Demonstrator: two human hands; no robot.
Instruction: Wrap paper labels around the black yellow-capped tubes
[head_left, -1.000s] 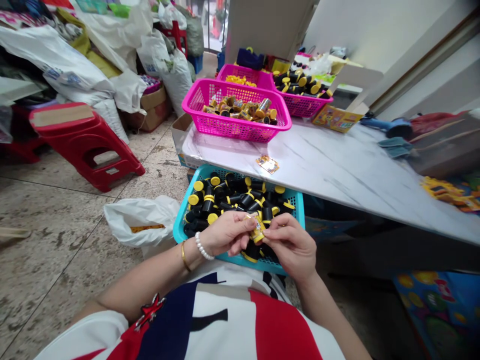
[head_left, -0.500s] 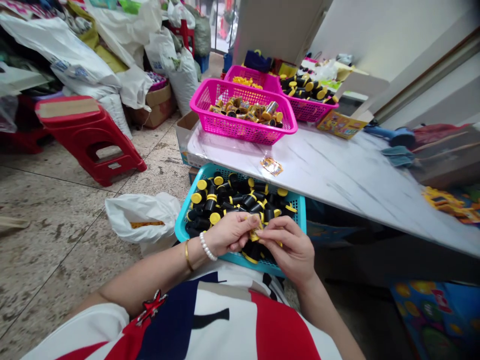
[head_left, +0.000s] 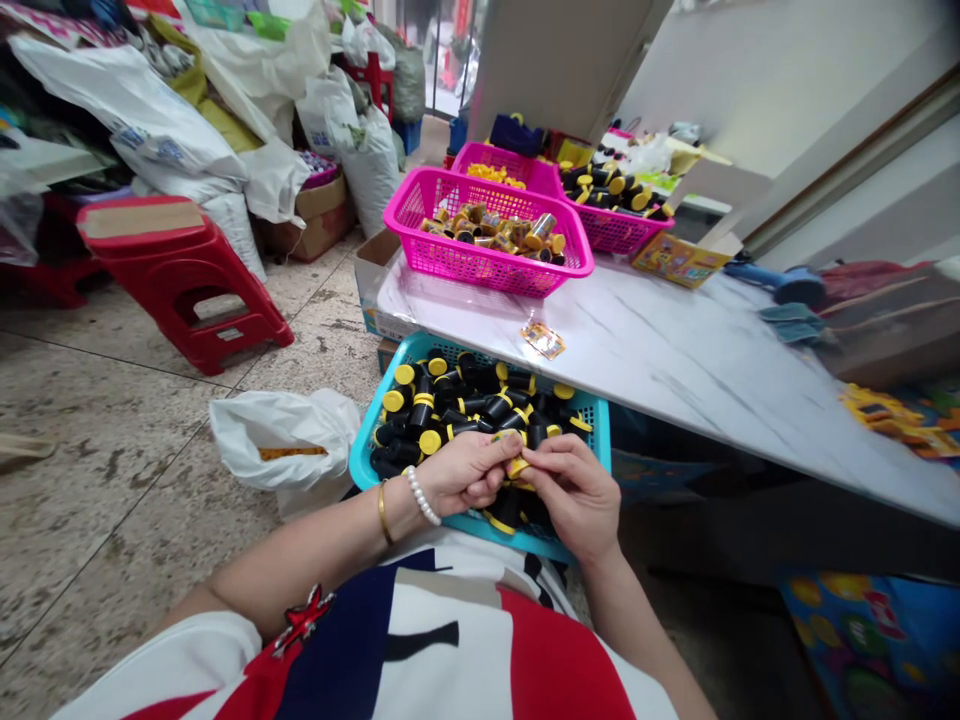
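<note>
My left hand (head_left: 463,470) and my right hand (head_left: 571,492) meet over the near edge of a teal basket (head_left: 361,452) on my lap. Both pinch one small yellow-capped tube (head_left: 516,466) between their fingertips; most of it is hidden by the fingers. The basket holds several black tubes with yellow caps (head_left: 450,400). My left wrist wears a pearl bracelet and a gold bangle.
A marble table (head_left: 675,350) carries a pink basket (head_left: 427,245) of labelled tubes, two more pink baskets behind it, a loose sticker (head_left: 543,340) and a small printed box (head_left: 679,260). A white plastic bag (head_left: 281,440) and a red stool (head_left: 176,275) stand on the floor at left.
My hands have stayed together on the small tube, with the fingers shifting round it. The view has tilted slightly, so everything sits a little lower in the picture.
</note>
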